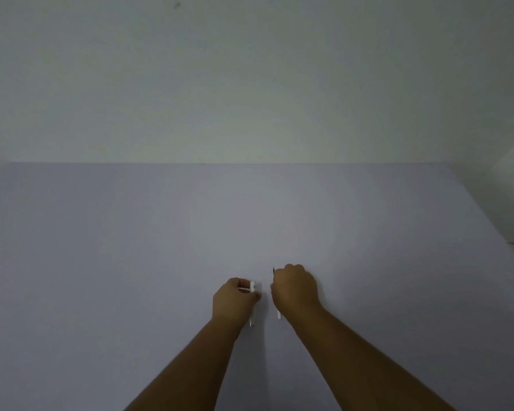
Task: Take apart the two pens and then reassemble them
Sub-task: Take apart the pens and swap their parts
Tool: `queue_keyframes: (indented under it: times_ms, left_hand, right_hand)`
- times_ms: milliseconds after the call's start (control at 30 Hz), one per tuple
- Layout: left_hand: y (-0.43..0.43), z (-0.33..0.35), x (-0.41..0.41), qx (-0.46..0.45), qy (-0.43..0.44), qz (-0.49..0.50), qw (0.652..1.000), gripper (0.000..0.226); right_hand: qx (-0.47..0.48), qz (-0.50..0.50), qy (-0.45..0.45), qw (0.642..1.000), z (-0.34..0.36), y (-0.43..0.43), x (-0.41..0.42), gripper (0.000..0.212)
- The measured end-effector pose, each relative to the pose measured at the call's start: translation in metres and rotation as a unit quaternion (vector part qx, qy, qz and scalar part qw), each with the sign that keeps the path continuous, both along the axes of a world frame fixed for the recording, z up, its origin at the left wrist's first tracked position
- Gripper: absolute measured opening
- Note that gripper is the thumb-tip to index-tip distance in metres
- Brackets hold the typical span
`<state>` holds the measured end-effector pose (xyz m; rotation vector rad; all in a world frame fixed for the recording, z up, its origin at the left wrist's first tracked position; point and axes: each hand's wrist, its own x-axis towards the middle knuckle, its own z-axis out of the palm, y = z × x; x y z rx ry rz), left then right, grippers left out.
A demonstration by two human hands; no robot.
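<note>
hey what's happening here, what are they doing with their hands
A person is working over a plain pale table, holding a white pen in each hand. The left hand is closed around one pen, whose white ends show above and below the fist. The right hand is closed around a second pen, a dark tip poking out above. The two pens are apart, side by side. Whether either has been opened yet is too small to tell.

Each hand hides most of its pen: the left hand (233, 299) covers the white pen (252, 304), the right hand (294, 287) the thinner pen part (278, 315). Both forearms run off the bottom edge.
</note>
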<state>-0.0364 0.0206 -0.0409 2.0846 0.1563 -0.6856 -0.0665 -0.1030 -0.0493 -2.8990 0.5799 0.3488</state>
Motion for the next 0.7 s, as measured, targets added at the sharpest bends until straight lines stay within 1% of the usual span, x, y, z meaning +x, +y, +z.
queue_keyframes:
  times_ms: [67,133,200,267,300,333,400,467,500,700]
  left_hand:
    - [0.003,0.0,0.001,0.004,-0.002,-0.002,1.0,0.024]
    - [0.006,0.0,0.001,0.01,-0.008,-0.006,1.0,0.024]
    - [0.008,0.001,0.001,0.016,-0.019,-0.013,1.0,0.023]
    - [0.011,0.003,0.002,0.018,-0.022,-0.02,0.999,0.021]
    - [0.012,0.004,0.002,0.02,-0.025,-0.028,0.999,0.02]
    - [0.012,0.004,0.002,0.028,-0.028,-0.041,0.998,0.02]
    - [0.012,0.006,0.002,0.038,-0.035,-0.063,0.997,0.019]
    - [0.011,0.008,0.002,0.031,-0.038,-0.074,0.996,0.018]
    - [0.01,0.009,0.001,0.026,-0.04,-0.078,0.996,0.017]
    - [0.004,0.015,-0.002,-0.008,-0.052,-0.084,0.995,0.012]
  right_hand:
    - [-0.01,-0.003,0.007,1.0,-0.001,0.004,0.0,0.024]
    - [0.001,-0.013,0.015,1.0,0.0,0.008,0.001,0.026]
    - [0.042,-0.043,0.013,0.998,0.003,0.013,0.002,0.025]
    - [0.119,-0.108,-0.024,0.987,0.007,0.014,0.003,0.021]
    - [0.17,-0.145,-0.06,0.973,0.01,0.014,0.004,0.019]
    - [0.225,-0.182,-0.106,0.951,0.012,0.012,0.005,0.017]
    - [0.322,-0.249,-0.197,0.892,0.018,0.008,0.007,0.016]
    - [0.381,-0.293,-0.242,0.843,0.022,0.002,0.008,0.021]
    - [0.396,-0.3,-0.249,0.832,0.023,0.0,0.007,0.022]
    - [0.408,-0.274,-0.243,0.836,0.02,-0.002,-0.003,0.019]
